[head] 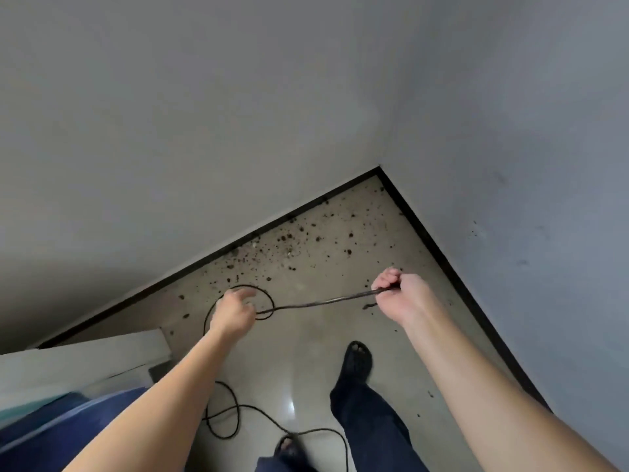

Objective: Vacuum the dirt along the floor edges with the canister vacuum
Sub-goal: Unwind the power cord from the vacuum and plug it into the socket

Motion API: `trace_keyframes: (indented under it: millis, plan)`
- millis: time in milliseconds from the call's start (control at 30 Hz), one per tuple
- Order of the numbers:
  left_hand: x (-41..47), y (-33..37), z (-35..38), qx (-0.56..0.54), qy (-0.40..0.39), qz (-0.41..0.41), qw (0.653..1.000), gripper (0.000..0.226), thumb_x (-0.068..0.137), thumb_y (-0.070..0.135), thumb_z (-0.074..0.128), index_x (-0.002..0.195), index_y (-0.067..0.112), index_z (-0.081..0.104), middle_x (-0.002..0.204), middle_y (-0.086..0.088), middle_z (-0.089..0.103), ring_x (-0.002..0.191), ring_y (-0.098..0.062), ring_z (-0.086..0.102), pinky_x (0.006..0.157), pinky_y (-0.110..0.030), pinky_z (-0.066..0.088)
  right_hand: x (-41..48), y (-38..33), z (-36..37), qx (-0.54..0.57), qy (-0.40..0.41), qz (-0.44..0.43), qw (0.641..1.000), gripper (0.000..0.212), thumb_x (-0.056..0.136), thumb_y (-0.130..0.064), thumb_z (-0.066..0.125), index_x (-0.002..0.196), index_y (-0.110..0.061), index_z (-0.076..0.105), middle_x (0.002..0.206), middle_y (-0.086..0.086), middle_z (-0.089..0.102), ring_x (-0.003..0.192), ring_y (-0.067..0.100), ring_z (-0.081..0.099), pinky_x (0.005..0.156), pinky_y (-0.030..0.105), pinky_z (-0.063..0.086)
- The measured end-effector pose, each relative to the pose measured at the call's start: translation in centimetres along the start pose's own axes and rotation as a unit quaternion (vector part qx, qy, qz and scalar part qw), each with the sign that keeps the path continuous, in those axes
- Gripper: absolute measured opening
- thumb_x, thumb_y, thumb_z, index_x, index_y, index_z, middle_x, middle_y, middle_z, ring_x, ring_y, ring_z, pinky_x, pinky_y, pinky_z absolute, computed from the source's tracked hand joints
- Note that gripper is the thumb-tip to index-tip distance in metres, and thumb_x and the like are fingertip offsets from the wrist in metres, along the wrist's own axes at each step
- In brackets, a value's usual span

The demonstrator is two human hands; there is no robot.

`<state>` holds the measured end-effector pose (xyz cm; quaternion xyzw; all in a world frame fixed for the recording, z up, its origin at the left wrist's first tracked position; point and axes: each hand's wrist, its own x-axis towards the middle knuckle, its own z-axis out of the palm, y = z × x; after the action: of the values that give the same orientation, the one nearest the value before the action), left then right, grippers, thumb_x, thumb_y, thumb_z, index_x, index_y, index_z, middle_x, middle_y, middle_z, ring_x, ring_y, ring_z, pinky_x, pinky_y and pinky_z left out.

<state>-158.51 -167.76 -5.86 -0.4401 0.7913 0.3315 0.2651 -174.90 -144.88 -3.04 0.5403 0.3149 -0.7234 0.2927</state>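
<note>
Cord-wrangling stage, by the look of it, with no vacuuming going on yet. At the lower left edge of the frame there's a white ledge (85, 356), maybe a cabinet or step, hard to tell. Just right of it the left hand (233, 313) sits left of centre, fingers (245, 294) loosely spread with a loop of the black cord (316, 303) hanging around it, probably gathering slack so it doesn't drag through the mess. The cord runs taut across to the right hand (398, 294), right of centre, fingers curled tight and pinching it. More cord trails on the floor (306, 352) at the bottom, between the feet. The dirt (289, 240) is scattered mid-frame, along the baseboard (272, 223) and into the corner. Canister vacuum itself isn't in view.
</note>
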Motion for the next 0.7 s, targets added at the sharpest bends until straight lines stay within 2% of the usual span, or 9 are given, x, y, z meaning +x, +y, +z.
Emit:
trace_keyframes:
  millis: [67, 167, 267, 367, 433, 500, 533, 633, 700]
  plan:
    - [1.3, 4.4, 4.1, -0.030, -0.090, 0.086, 0.992, 0.041, 0.093, 0.001, 0.039, 0.125, 0.013, 0.063, 0.141, -0.007, 0.051, 0.134, -0.024, 0.042, 0.107, -0.026, 0.032, 1.9, -0.4, 0.2, 0.027, -0.010, 0.012, 1.000, 0.039, 0.093, 0.004, 0.013, 0.068, -0.015, 0.036, 0.047, -0.001, 0.034, 0.048, 0.009, 0.027, 0.050, 0.019, 0.026]
    - [3.6, 9.0, 8.7, -0.037, -0.183, 0.096, 0.978, 0.044, 0.090, -0.006, 0.035, 0.117, 0.010, 0.066, 0.133, -0.011, 0.059, 0.126, -0.032, 0.051, 0.099, -0.030, 0.041, 4.7, -2.0, 0.3, 0.043, -0.001, 0.012, 0.999, 0.039, 0.092, 0.004, 0.013, 0.069, -0.015, 0.037, 0.047, 0.000, 0.034, 0.048, 0.011, 0.027, 0.051, 0.021, 0.028]
    - [6.0, 11.6, 11.3, 0.019, -0.130, 0.124, 0.984, 0.031, 0.093, 0.006, 0.046, 0.120, 0.014, 0.057, 0.130, -0.009, 0.057, 0.117, -0.027, 0.054, 0.092, -0.032, 0.044, 6.8, -4.5, -0.2, 0.059, 0.000, -0.001, 0.998, 0.039, 0.092, 0.005, 0.012, 0.067, -0.015, 0.036, 0.044, 0.001, 0.032, 0.044, 0.011, 0.025, 0.050, 0.021, 0.027]
    - [8.1, 14.2, 13.0, 0.060, -0.080, 0.201, 0.975, 0.037, 0.093, 0.023, 0.058, 0.129, 0.021, 0.050, 0.131, -0.005, 0.050, 0.121, -0.024, 0.047, 0.094, -0.034, 0.041, 8.5, -6.5, -0.8, 0.075, -0.008, -0.014, 0.997, 0.039, 0.093, 0.006, 0.014, 0.068, -0.014, 0.036, 0.044, 0.001, 0.032, 0.044, 0.010, 0.025, 0.052, 0.019, 0.025]
    - [9.2, 16.0, 14.1, 0.061, -0.117, 0.225, 0.965, 0.020, 0.097, 0.035, 0.052, 0.098, 0.018, 0.064, 0.102, -0.005, 0.062, 0.097, -0.023, 0.058, 0.079, -0.030, 0.044, 9.6, -8.0, -1.4, 0.098, -0.015, -0.020, 0.995, 0.037, 0.097, 0.003, 0.019, 0.069, -0.014, 0.037, 0.046, 0.000, 0.034, 0.040, 0.010, 0.029, 0.051, 0.019, 0.027]
    - [10.3, 16.8, 15.0, 0.010, -0.158, 0.202, 0.966, 0.049, 0.099, 0.046, 0.042, 0.063, 0.015, 0.050, 0.060, -0.001, 0.050, 0.056, -0.019, 0.049, 0.056, -0.029, 0.037, 10.7, -9.8, -2.0, 0.122, -0.004, -0.032, 0.992, 0.032, 0.103, -0.008, 0.030, 0.073, -0.014, 0.040, 0.051, -0.001, 0.039, 0.039, 0.010, 0.035, 0.050, 0.020, 0.032]
    - [10.8, 16.8, 14.9, -0.002, -0.157, 0.190, 0.969, 0.052, 0.099, 0.048, 0.039, 0.058, 0.016, 0.041, 0.052, 0.002, 0.040, 0.048, -0.016, 0.039, 0.050, -0.030, 0.032, 11.3, -10.8, -2.4, 0.142, 0.009, -0.040, 0.989, 0.030, 0.105, -0.016, 0.037, 0.076, -0.013, 0.043, 0.054, -0.001, 0.042, 0.041, 0.009, 0.038, 0.050, 0.021, 0.035]
    - [14.1, 14.7, 13.4, -0.025, -0.096, 0.107, 0.989, 0.049, 0.100, 0.044, 0.039, 0.064, 0.012, 0.045, 0.052, 0.001, 0.037, 0.053, -0.020, 0.044, 0.054, -0.035, 0.042, 13.6, -13.5, -3.7, 0.178, 0.052, -0.077, 0.980, 0.018, 0.102, -0.025, 0.051, 0.092, -0.010, 0.052, 0.065, -0.001, 0.054, 0.045, 0.008, 0.047, 0.045, 0.020, 0.042]
    - [17.4, 12.3, 11.0, -0.043, -0.055, 0.036, 0.997, 0.042, 0.102, 0.036, 0.042, 0.072, 0.009, 0.054, 0.057, -0.001, 0.043, 0.064, -0.024, 0.052, 0.071, -0.046, 0.054, 15.9, -15.3, -5.1, 0.186, 0.094, -0.095, 0.973, 0.022, 0.101, -0.027, 0.053, 0.105, -0.006, 0.056, 0.074, 0.003, 0.062, 0.044, 0.007, 0.052, 0.039, 0.017, 0.041]
